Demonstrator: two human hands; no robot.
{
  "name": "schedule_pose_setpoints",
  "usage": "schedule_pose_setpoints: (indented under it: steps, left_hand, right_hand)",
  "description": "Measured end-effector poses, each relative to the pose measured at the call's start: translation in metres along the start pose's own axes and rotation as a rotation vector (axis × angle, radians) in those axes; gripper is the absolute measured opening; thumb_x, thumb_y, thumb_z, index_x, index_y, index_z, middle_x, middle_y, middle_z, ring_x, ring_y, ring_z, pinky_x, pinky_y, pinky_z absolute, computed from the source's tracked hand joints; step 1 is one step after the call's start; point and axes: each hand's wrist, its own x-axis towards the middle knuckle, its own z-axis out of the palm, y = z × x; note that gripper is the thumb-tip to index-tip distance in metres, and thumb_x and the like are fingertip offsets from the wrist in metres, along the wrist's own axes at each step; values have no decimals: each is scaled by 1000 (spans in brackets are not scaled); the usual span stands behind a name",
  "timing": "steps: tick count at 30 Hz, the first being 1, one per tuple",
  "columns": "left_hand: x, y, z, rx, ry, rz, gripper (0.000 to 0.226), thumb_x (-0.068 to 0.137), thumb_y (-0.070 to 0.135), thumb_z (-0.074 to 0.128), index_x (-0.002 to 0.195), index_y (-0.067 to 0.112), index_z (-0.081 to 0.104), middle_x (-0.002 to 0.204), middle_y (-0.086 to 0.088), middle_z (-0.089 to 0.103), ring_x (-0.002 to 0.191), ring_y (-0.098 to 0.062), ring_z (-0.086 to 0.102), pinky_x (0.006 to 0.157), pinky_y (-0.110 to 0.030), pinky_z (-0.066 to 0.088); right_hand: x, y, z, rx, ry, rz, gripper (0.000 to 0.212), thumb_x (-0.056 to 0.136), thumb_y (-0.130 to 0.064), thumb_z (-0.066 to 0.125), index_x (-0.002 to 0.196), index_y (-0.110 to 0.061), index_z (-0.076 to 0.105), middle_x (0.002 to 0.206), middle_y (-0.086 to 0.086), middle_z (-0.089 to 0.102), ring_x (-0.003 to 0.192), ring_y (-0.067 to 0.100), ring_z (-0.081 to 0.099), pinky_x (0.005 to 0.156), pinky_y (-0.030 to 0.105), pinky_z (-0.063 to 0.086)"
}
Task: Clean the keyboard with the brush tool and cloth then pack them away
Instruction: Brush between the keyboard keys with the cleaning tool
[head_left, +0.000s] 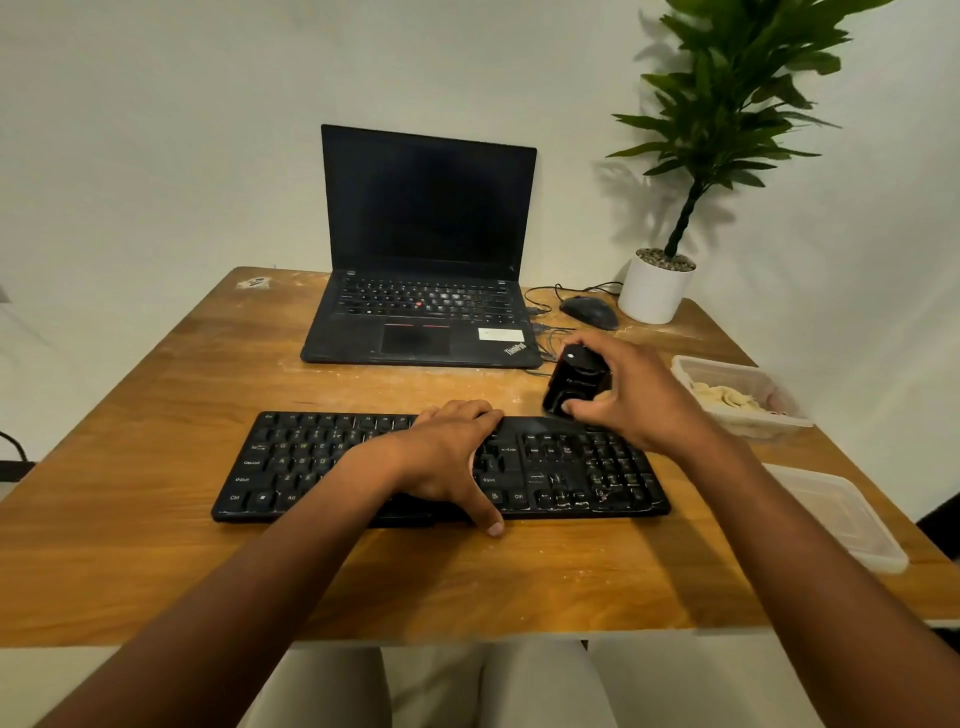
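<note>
The keyboard (441, 465) lies mid-table (156, 561), the left hand (447, 457) resting flat on it. At two o'clock, the right hand (631, 392) has its grip around the black brush tool (574, 384) (upright, just beyond the keys).

Warm, moderately dim indoor light, yellowish cast. Source above and front-left: plant (727, 119) throws soft shadow leftward and down on wall (156, 130); left hand (441, 462) and right hand (631, 395) cast faint shadows on table (156, 545). Dull sheen on table wood near front edge. Laptop (426, 249) screen dark, glare-free. Wide-angle distortion: table edges bow, forearms stretch toward lower corners. Centre fairly sharp, keyboard (291, 462) legends readable; edges soft, slight compression smear.
</note>
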Motion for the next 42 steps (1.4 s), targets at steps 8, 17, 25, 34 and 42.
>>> schedule_pose_setpoints:
  steps: [8,17,25,34,42]
  left_hand:
    - [1,1,0,-5,4,3,140,67,64,87,166,23,-3,173,6,-3,158,-22,-3,127,-40,-1]
    - [1,3,-1,7,2,-15,141,66,65,88,166,24,-2,173,7,-3,158,-22,-2,127,-41,1]
    - [0,1,-1,0,4,-3,142,66,64,88,166,22,-4,173,5,-4,159,-22,-4,130,-43,0]
    - [2,1,0,10,8,-3,142,66,65,87,166,23,-3,173,5,-4,158,-22,-4,129,-42,0]
    - [1,1,0,10,8,-4,141,66,65,87,166,23,-3,173,4,-3,159,-22,-4,130,-44,0]
  right_hand:
    - [-22,0,3,26,-211,22,52,79,-11,88,113,-39,60,103,-15,68,91,-5,66,68,13,53]
    - [-8,-8,19,70,-13,-37,53,82,-11,86,118,-37,59,101,-14,68,91,-6,65,71,13,55]
    - [-19,-6,4,54,-204,-15,53,80,-12,88,111,-44,60,103,-16,67,91,-5,65,68,21,58]
    - [-20,0,20,31,-58,-4,53,82,-11,85,118,-40,58,98,-16,65,86,3,67,64,17,58]
    - [-29,-14,8,141,-12,-29,56,78,-15,89,115,-43,58,101,-14,69,93,-5,65,70,20,59]
